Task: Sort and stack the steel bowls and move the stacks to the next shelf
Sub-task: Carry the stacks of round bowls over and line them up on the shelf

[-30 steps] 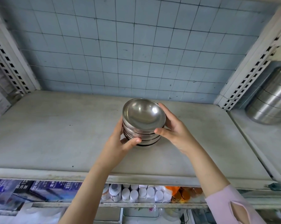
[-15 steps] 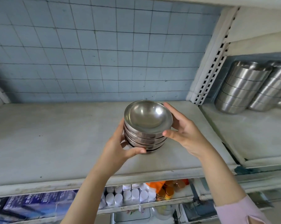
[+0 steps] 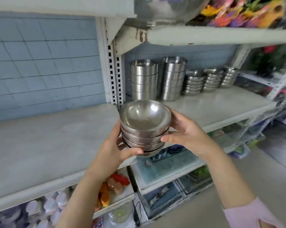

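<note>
As my left hand [image 3: 112,153] and right hand [image 3: 187,137] clasp the stack of round shiny steel bowls [image 3: 144,127] at frame centre, taller steel stacks [image 3: 143,79] stand upper right.

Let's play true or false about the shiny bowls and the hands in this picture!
1. The left hand and right hand both grip the held stack. True.
2. The top bowl is full of soup. False: it is empty.
3. Other bowl stacks stand on the right shelf. True.
4. The wall tiles are red. False: they are blue.
</note>
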